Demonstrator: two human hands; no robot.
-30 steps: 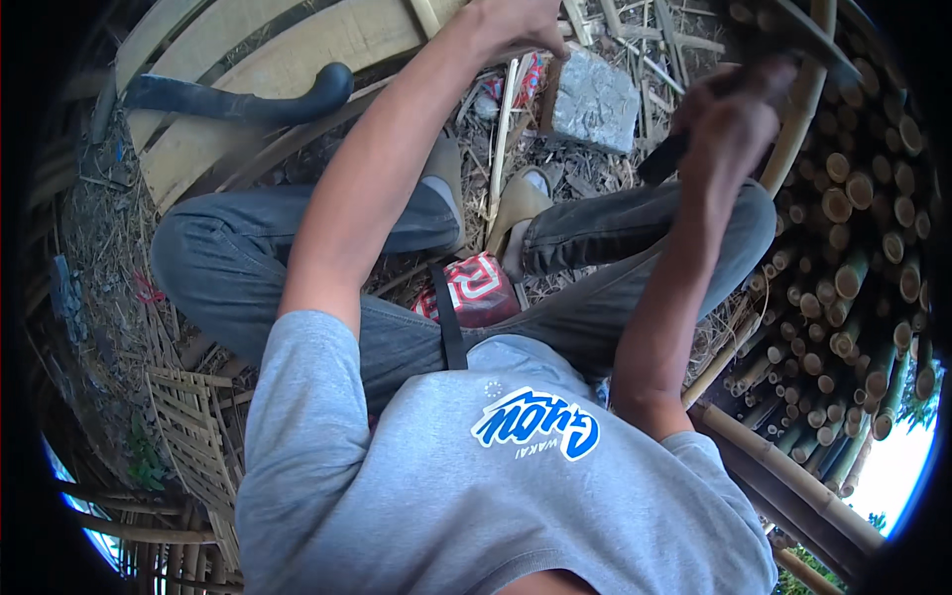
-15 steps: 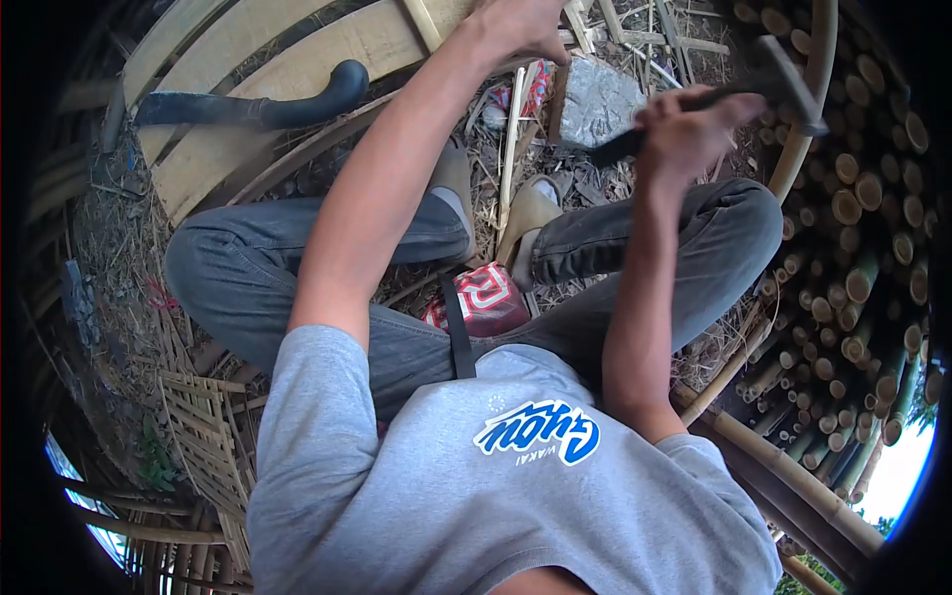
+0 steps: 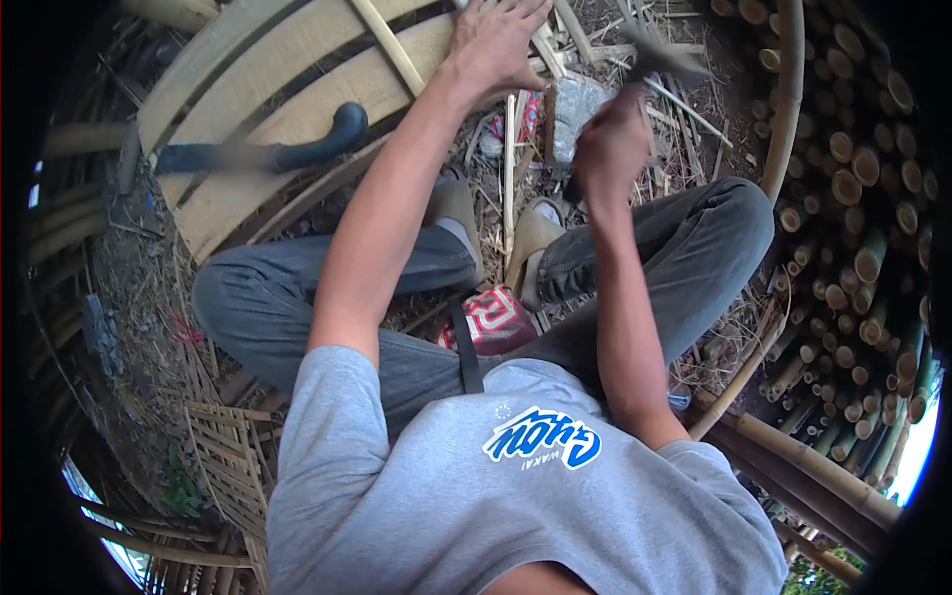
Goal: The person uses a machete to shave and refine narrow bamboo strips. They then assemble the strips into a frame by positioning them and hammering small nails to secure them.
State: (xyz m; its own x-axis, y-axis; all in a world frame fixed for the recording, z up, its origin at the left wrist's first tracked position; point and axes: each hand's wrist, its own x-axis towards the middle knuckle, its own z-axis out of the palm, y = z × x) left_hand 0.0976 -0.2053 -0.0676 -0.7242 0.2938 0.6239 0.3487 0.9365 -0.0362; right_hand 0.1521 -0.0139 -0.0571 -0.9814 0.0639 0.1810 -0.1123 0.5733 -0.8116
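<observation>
My right hand (image 3: pixel 612 149) is wrapped round the handle of a hammer (image 3: pixel 662 61). The hammer's head is raised and smeared by motion above a grey stone block (image 3: pixel 570 117). At the top edge, my left hand (image 3: pixel 499 45) presses on curved bamboo slats (image 3: pixel 347 74) with its fingers spread and thumb reaching toward the stone. The fingertips are close to the picture's edge, and whatever lies under the palm is hidden. A thin crosswise bamboo strip (image 3: pixel 389 45) rests over the slats to the left of that hand.
A curved black-handled tool (image 3: pixel 332 137) lies across the slats at left. Cut bamboo poles (image 3: pixel 853 198) are stacked at right behind a bent pole (image 3: pixel 783 119). A red printed pouch (image 3: pixel 493 322) sits between my legs. A woven bamboo panel (image 3: pixel 226 451) stands at lower left.
My right hand with the hammer has swung left and closer to the stone block. The left hand has shifted slightly, and the view has moved a little.
</observation>
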